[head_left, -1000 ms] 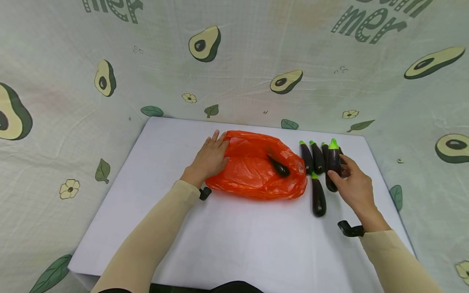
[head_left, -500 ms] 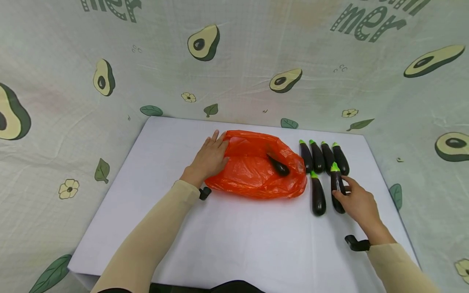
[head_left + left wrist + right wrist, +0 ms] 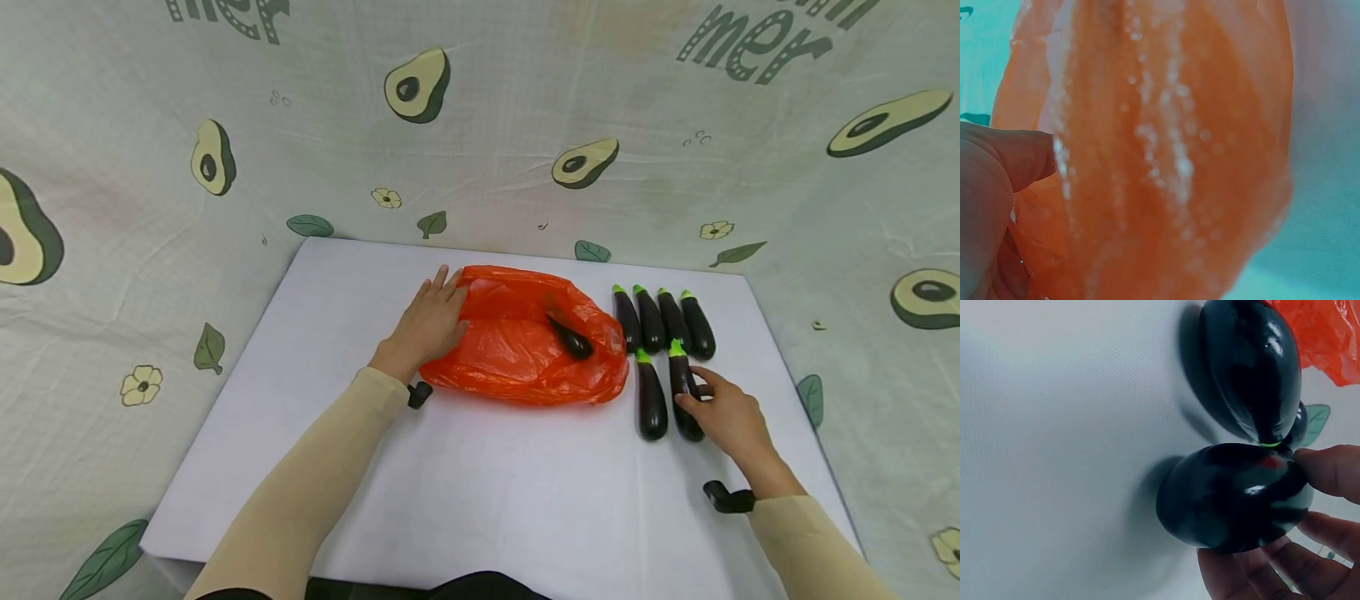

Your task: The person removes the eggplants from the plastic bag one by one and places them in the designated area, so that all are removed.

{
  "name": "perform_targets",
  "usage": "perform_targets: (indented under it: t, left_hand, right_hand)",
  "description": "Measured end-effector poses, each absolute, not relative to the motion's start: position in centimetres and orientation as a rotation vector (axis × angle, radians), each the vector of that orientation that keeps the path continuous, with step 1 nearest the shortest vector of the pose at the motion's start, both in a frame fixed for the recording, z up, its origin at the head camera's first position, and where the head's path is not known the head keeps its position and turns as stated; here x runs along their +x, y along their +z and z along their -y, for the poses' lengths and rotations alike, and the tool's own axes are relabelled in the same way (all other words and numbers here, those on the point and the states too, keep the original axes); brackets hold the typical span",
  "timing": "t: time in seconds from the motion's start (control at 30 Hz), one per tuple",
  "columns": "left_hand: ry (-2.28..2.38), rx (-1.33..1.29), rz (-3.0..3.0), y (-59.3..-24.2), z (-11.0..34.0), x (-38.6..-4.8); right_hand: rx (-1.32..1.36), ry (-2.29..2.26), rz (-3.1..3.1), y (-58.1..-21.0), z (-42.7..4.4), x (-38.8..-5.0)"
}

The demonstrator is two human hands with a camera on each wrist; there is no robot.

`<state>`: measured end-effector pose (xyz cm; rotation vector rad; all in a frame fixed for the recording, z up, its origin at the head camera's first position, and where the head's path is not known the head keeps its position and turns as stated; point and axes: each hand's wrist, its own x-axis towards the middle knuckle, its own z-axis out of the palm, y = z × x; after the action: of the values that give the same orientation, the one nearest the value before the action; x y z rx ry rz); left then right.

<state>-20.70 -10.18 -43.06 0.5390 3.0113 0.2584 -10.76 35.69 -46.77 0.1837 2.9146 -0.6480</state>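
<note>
My right hand (image 3: 732, 417) grips a dark eggplant (image 3: 683, 390) with a green cap between thumb and fingers, low at the table's surface. In the right wrist view, the rounded end of this eggplant (image 3: 1235, 499) sits at the fingertips. Just to its left lies another eggplant (image 3: 652, 400). At the left side of a red plastic bag (image 3: 502, 367), my left hand (image 3: 426, 327) touches the film with fingers spread and fairly straight. The left wrist view shows the thumb against the bag (image 3: 1166, 162). One eggplant (image 3: 572, 340) lies at the bag.
Behind the held eggplant, a row of several eggplants (image 3: 698, 325) lies side by side near the far edge. The white table (image 3: 480, 492) meets a hanging cloth (image 3: 495, 125) printed with avocados. The bag's right end is close to the row.
My right hand has brought the eggplant from over the back row toward the near side, then slightly left, beside the other front eggplant. The left hand and bag stay put.
</note>
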Motion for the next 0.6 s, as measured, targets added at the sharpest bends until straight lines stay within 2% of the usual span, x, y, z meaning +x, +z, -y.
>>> perform_targets:
  t: [0.6]
  left_hand:
    - [0.247,0.531,-3.006,-43.11,10.06,-20.78]
  right_hand:
    - [0.184,-0.648,-2.888,-47.34,-36.01,-11.18]
